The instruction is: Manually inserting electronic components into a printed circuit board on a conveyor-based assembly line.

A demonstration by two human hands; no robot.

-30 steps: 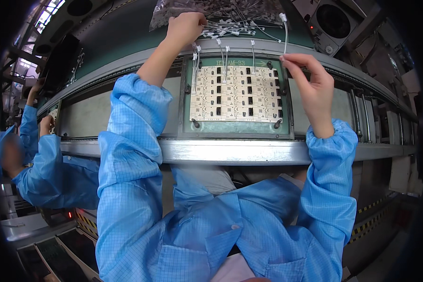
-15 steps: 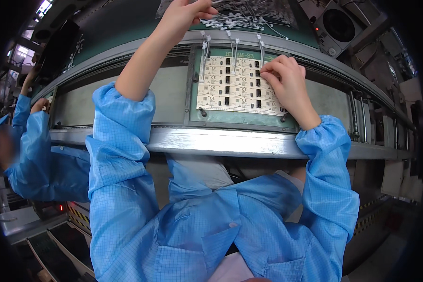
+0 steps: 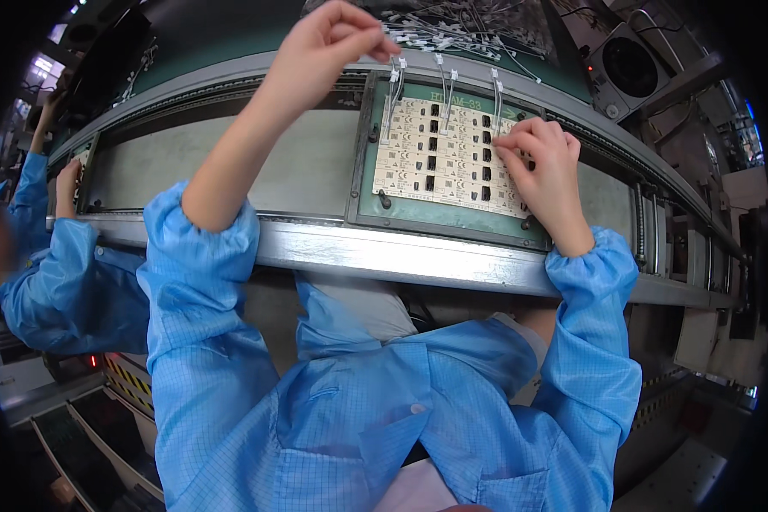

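Note:
A panel of cream circuit boards (image 3: 410, 177) with rows of black parts sits in a green carrier (image 3: 452, 215) in front of me. Several white cables (image 3: 449, 94) lie over its far edge, their plugs at both ends. My right hand (image 3: 544, 171) is over the panel's right side, thumb and forefinger pinched at the lower end of the rightmost cable (image 3: 497, 101). My left hand (image 3: 333, 53) hovers above the far rail by the leftmost cable's plugs (image 3: 397, 68). Its fingers are closed and slightly blurred; what they hold I cannot make out.
A heap of loose white cables (image 3: 452, 36) lies beyond the far rail. The near metal rail (image 3: 384, 249) runs between my body and the carrier. A black round fan or speaker (image 3: 630, 64) stands at the far right. At the left, a co-worker in a blue sleeve (image 3: 68, 256) handles another board.
My left hand has come back from the cable heap toward the carrier's far edge. My right hand stays at the same cable. The whole view has shifted slightly.

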